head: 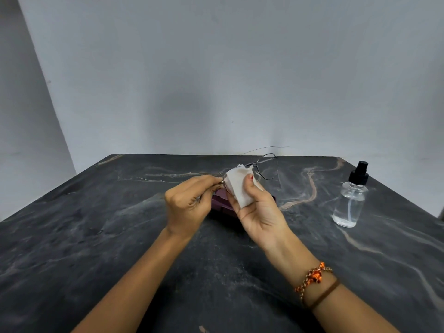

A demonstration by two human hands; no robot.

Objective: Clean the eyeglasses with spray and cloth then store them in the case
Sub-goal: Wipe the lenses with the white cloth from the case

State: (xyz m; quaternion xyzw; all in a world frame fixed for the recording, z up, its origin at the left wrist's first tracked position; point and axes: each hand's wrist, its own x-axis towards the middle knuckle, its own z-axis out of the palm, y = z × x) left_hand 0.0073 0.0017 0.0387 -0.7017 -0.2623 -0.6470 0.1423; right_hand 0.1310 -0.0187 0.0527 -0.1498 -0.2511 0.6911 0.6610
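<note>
above the dark marble table, the left hand pinches the eyeglasses at the frame's end, the right hand presses the white cloth on one lens with thumb and fingers, the purple case lies under them, and the spray bottle stands well apart at right.

A dark marbled table fills the lower frame beneath a plain grey wall
</note>
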